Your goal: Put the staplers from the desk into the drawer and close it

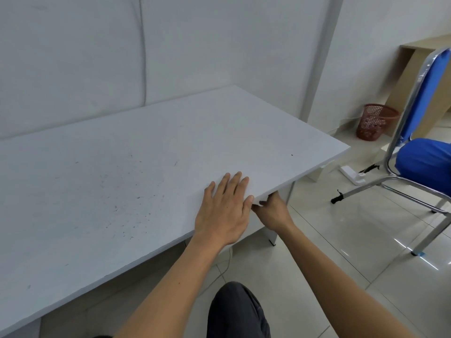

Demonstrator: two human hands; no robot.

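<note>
While I look down over the white table, I see no staplers anywhere on its top, and the drawer itself is hidden under the table's front edge near the right front corner, so I can only judge that the staplers are already inside or out of sight. My left hand lies flat and open on the table top right at that front edge, fingers spread and holding nothing, seemingly bracing. My right hand sits just below and beside it, tucked under the lip of the table, fingers curled upward against the underside; I cannot tell whether they grip a drawer front or only the edge. The relation that matters is this: whatever the right hand is on lies directly beneath the left hand, under the front edge, and it would run back toward the wall, away from me. I judge the right hand is the one placed to push it home, with the left steadying the top. A blue chair stands well apart to the right, clear of the arms.
</note>
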